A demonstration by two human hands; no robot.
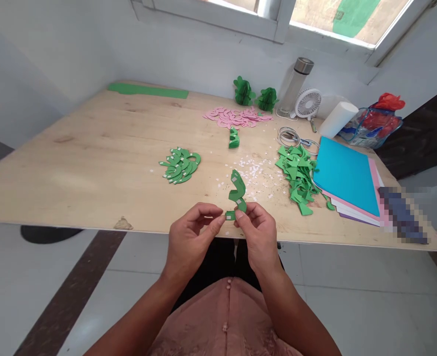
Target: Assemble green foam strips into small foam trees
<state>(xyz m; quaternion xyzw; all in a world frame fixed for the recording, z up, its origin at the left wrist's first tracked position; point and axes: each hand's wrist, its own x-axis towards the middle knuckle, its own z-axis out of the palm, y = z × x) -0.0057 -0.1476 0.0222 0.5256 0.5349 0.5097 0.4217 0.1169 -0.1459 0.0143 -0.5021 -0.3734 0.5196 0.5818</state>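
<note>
A curved green paper cutout (238,192) with small white patches is held upright near the table's front edge. My right hand (260,232) pinches its lower part between thumb and fingers. On the other side, my left hand (193,232) has its thumb and index finger closing at the cutout's lower left end. Farther left lies a fanned pile of similar green cutouts (181,165) with white patches. Beyond my hands stands a small folded green paper stack (234,138). Tiny white paper scraps (253,170) are scattered just past the held piece.
Green offcuts (298,175) are heaped at right, beside blue sheets (346,175) atop other paper. Behind are pink cutouts (237,117), two green paper trees (244,91), a bottle (296,86), a small fan (308,104), a white roll (339,119) and a clear bag (370,123).
</note>
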